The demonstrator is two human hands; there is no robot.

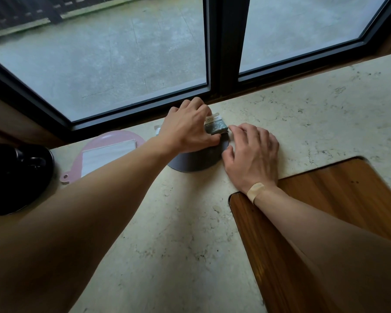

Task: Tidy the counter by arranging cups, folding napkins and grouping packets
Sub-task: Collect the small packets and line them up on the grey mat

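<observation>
On the marble desk (190,233), left hand (187,129) pinches packets (213,126); right hand (251,152) rests relaxed at 3 o'clock. They perhaps slide apart if squeezed unevenly.

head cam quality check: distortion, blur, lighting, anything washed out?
Head view: strong wide-angle bowing in the window frame and counter edge; soft daylight from the window, only faint shadows; packets between left hand and right hand slightly soft, print barely legible; black cup crushed dark, detail lost; no blown highlights.
</observation>
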